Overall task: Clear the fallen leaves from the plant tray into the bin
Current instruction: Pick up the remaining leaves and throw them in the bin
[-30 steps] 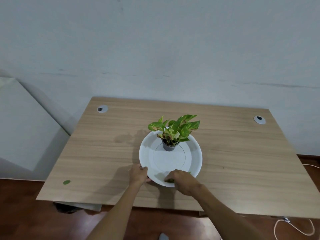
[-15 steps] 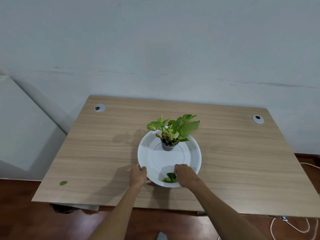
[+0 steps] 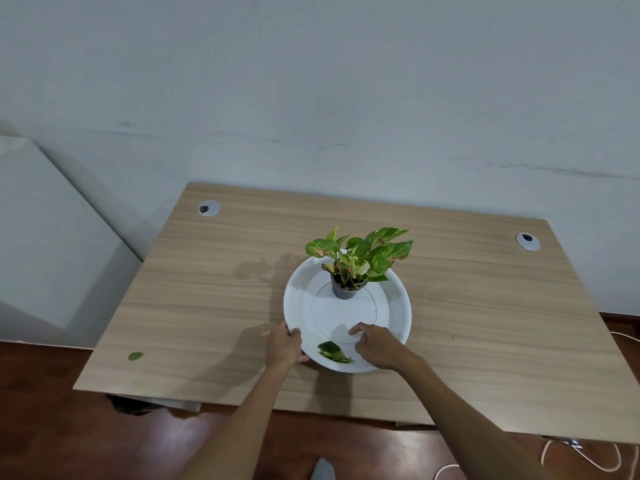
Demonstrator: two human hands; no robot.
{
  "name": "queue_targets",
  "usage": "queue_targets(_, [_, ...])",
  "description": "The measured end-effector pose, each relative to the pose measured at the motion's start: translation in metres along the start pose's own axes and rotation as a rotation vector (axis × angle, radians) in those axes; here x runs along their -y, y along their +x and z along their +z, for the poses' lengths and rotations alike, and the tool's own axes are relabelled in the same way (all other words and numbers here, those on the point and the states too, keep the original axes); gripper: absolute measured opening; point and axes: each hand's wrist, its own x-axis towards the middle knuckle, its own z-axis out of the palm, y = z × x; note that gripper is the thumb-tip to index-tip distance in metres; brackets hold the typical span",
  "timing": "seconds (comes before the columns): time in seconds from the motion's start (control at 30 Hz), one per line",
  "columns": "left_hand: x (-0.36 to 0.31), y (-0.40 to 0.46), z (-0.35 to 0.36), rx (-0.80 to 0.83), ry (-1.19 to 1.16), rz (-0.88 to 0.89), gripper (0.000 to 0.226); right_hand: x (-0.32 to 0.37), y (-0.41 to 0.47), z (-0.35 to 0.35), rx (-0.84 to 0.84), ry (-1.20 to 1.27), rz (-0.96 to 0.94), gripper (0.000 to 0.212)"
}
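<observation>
A round white plant tray (image 3: 398,308) sits mid-desk with a small grey pot (image 3: 343,292) holding a green leafy plant (image 3: 362,256). A small heap of fallen green leaves (image 3: 333,351) lies at the tray's near rim. My left hand (image 3: 284,347) grips the tray's near-left rim. My right hand (image 3: 377,345) hovers over the tray just right of the leaves, fingers spread and holding nothing. One more fallen leaf (image 3: 135,356) lies on the desk near its front-left corner. No bin is clearly visible.
The wooden desk (image 3: 214,292) stands against a pale wall, with cable grommets at back left (image 3: 209,207) and back right (image 3: 527,241). A dark object (image 3: 130,407) shows under the front-left edge. A white cable (image 3: 585,459) lies on the floor at right.
My right hand lifted off the leaf heap and drew slightly right and back, uncovering the leaves. My left hand stays on the tray rim.
</observation>
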Motion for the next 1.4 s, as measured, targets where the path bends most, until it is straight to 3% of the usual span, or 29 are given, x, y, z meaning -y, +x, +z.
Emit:
queue_targets(0.1, [-0.001, 0.001, 0.000, 0.000, -0.009, -0.005, 0.023, 0.011, 0.003, 0.003, 0.130, -0.098, -0.097, 0.046])
queue_targets(0.33, [0.002, 0.007, 0.001, -0.004, -0.029, -0.006, 0.025, 0.036, 0.016, 0.016, 0.216, -0.291, -0.232, 0.063])
queue_targets(0.6, [0.006, 0.010, 0.002, -0.032, -0.033, -0.008, 0.027, 0.044, 0.017, 0.023, 0.156, -0.297, -0.266, 0.034])
queue_targets(1.03, [0.011, 0.016, -0.001, -0.045, -0.103, -0.003, 0.017, 0.041, 0.019, 0.023, -0.021, -0.032, -0.144, 0.019])
queue_targets(1.17, [0.005, 0.012, -0.006, -0.340, -0.100, 0.178, 0.009, 0.053, 0.014, 0.007, -0.098, 0.122, -0.153, 0.019])
queue_targets(1.23, [-0.003, 0.008, -0.006, -0.437, -0.165, 0.301, 0.017, 0.065, 0.010, -0.002, -0.121, 0.209, -0.182, 0.018])
queue_targets(1.3, [-0.015, 0.009, -0.002, -0.386, -0.317, 0.275, 0.026, 0.079, 0.008, -0.010, -0.135, 0.289, -0.218, 0.015])
queue_targets(1.4, [-0.030, 0.015, 0.006, -0.068, -0.723, 0.036, 0.041, 0.103, 0.007, -0.021, -0.130, 0.348, -0.308, 0.014])
